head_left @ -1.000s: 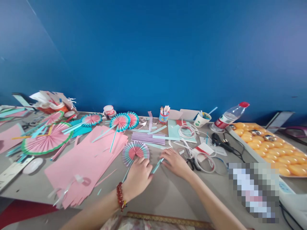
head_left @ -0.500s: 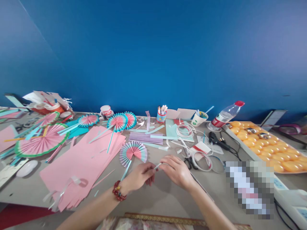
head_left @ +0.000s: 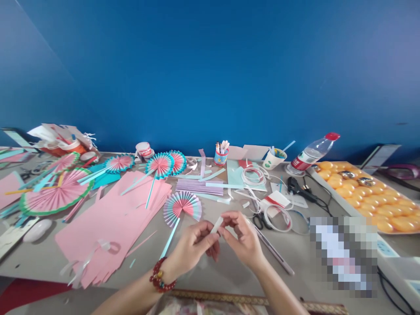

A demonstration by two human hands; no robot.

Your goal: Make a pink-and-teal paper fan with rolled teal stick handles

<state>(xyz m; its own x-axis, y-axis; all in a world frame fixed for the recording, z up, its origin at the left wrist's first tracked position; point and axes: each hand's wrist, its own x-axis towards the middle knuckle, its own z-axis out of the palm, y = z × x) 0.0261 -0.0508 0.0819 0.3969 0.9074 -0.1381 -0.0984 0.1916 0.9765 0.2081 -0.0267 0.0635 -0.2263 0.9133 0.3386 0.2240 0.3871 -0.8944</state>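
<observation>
Matt pleated paper fan (head_left: 183, 207); clear glossy plastic bottle (head_left: 311, 156); smooth, glossy white mouse (head_left: 37, 230).

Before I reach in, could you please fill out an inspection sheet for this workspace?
Surface: grey tabletop; spills, nothing seen.
Work in hand: short pale strip, held up in front of the purple-edged pleated fan.
Left hand: pinches the strip's lower end.
Right hand: fingertips at the strip; firm grip or light touch, cannot tell.
Clutter: pink sheets at left; scissors beyond the right hand.
Cables: black cable with plug beside the orange-filled tray; looped white cord.
Surroundings: blue wall behind; other people, nothing seen; pixelated patch at right, contents unreadable.
</observation>
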